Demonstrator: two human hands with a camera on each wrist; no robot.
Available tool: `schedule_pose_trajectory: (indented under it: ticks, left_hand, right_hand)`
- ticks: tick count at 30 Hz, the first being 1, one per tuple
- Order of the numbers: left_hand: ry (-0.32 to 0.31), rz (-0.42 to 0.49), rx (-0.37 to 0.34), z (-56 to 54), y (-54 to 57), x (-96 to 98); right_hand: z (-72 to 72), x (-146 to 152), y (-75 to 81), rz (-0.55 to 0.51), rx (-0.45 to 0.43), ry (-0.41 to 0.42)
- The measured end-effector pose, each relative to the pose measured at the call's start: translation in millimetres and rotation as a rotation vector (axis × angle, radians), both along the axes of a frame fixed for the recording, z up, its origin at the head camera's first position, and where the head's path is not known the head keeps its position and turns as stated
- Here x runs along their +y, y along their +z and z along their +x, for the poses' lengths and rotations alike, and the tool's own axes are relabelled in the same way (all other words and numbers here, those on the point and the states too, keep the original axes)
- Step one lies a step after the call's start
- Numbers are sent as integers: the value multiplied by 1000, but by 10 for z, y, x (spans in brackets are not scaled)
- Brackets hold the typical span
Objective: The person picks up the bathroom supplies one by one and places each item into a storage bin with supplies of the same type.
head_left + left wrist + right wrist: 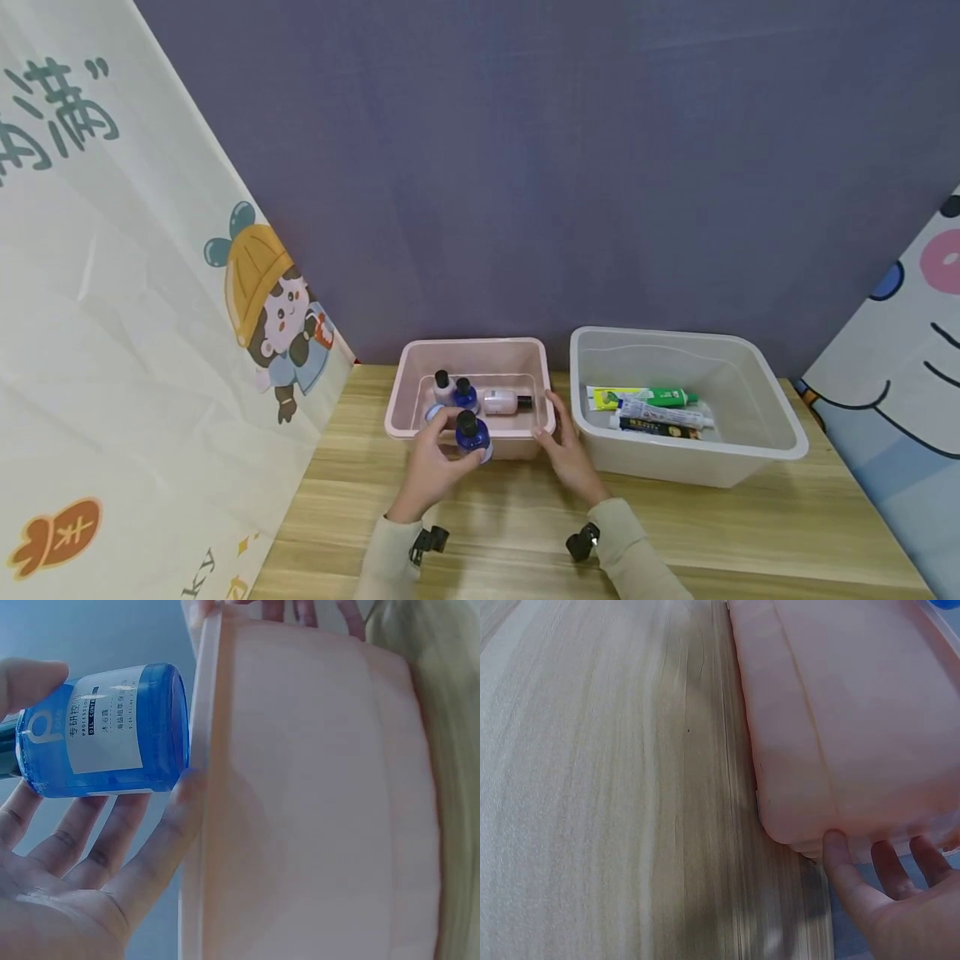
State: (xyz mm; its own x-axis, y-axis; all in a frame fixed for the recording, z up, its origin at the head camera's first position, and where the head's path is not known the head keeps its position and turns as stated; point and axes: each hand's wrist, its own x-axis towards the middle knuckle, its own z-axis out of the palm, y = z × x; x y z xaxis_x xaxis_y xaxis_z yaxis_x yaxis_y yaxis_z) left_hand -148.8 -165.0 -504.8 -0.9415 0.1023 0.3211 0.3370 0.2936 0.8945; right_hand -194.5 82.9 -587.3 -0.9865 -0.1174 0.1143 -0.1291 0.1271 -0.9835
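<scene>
In the head view my left hand (435, 468) pinches a small blue body wash bottle (472, 435) with a black cap, at the front rim of the pink bin (474, 343). The left wrist view shows its white label, with the thumb on one side and fingers on the other. Inside the bin are an upright pale bottle (444, 390), another blue bottle (465, 397) and a pale pink bottle (501, 402) on its side. A further pale-and-blue item is partly hidden behind my left hand. My right hand (572, 457) touches the bin's front right corner, fingers spread along its wall.
To the right stands a larger whitish bin (675, 457) holding a green-and-yellow tube (645, 397), a blue-and-white tube (663, 413) and a black tube (660, 428). Both bins sit on a wood-grain table (517, 542), close to a dark blue backdrop (525, 183).
</scene>
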Motion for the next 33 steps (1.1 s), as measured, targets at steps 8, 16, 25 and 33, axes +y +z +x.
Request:
schedule_pose_trajectory:
  ticks: [8,16,25,33]
  left_hand:
    - [-5,-15,25,-77,119,-31]
    - [13,-76,18,-138,193,-46]
    - [-4,-91,49,-232,309,-74]
    - [-43,-80,35,-300,360,-102]
  right_hand:
    - [-21,-8,-54,-5,-10,-3]
    - [-21,-9,-49,6,-8,-12]
    - [-25,-2,-38,12,-10,-8]
    - [-22,4,-36,10,-18,2]
